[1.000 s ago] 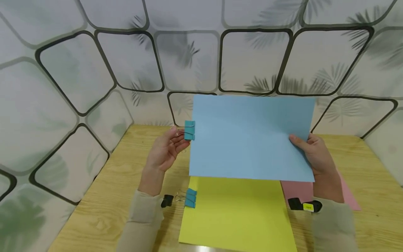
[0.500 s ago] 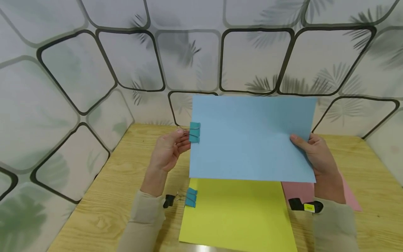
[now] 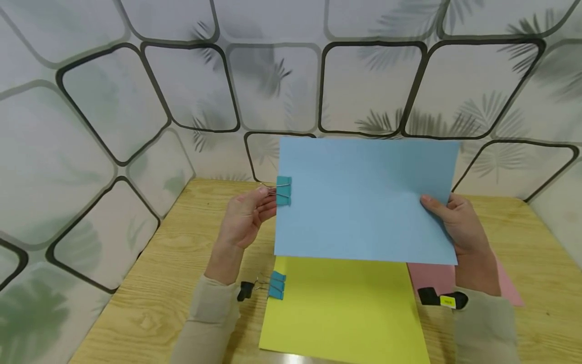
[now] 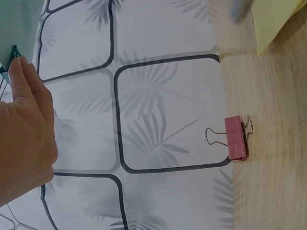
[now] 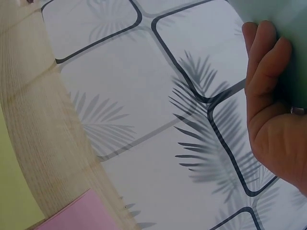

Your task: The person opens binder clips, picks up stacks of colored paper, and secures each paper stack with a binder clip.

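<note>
The left hand (image 3: 243, 215) pinches the teal clip (image 3: 284, 191) at nine o'clock of the blue sheet (image 3: 359, 202); the right hand (image 3: 458, 222) pinches this sheet at four o'clock. Clipping seems the step; next probably calls for gentle clip release, though its bite is unclear.

From here I see the right hand (image 5: 276, 122), fingers against a blue-green sheet (image 5: 293, 19). Yellow paper (image 5: 14, 187) and pink paper (image 5: 84, 215) lie on the counter (image 5: 53, 129), beside a leaf-patterned wall (image 5: 144, 177).
</note>
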`<state>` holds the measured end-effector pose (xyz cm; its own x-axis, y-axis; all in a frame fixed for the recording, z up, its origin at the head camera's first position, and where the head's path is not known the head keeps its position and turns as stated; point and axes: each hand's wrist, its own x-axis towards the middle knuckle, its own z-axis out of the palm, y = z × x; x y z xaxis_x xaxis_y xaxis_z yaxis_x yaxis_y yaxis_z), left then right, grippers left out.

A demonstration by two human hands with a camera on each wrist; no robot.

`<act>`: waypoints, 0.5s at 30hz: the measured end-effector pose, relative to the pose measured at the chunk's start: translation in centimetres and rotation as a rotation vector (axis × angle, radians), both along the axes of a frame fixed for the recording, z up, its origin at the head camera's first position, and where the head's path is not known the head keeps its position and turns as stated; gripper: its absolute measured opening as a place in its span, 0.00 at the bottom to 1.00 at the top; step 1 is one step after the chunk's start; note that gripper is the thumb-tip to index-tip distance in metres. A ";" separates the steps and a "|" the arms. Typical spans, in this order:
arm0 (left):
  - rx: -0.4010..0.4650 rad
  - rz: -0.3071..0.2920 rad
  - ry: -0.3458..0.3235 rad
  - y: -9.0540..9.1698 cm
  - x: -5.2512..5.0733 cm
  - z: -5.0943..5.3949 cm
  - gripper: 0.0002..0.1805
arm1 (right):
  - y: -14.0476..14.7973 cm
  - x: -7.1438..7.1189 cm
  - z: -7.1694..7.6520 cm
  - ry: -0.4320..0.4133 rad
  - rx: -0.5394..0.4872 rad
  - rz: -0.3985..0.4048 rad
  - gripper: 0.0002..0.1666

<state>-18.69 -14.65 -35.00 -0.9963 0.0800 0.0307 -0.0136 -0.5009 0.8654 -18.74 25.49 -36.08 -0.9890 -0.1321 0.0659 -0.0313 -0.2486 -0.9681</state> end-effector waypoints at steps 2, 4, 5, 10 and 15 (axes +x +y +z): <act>-0.007 -0.002 -0.004 0.0 0.0 0.0 0.16 | 0.0 0.1 0.0 0.007 0.005 -0.008 0.13; -0.017 -0.010 -0.002 0.1 -0.1 -0.1 0.13 | 0.0 0.1 0.0 0.016 0.009 -0.013 0.13; -0.028 -0.016 0.003 0.1 -0.1 -0.1 0.11 | 0.0 0.2 0.0 0.019 0.011 -0.015 0.13; -0.092 -0.051 0.032 -0.2 -0.2 -0.2 0.19 | -0.1 0.2 -0.1 0.022 0.012 -0.022 0.13; -0.157 -0.076 0.031 -0.7 -0.2 -0.2 0.23 | -0.1 0.1 -0.1 0.023 0.045 -0.033 0.12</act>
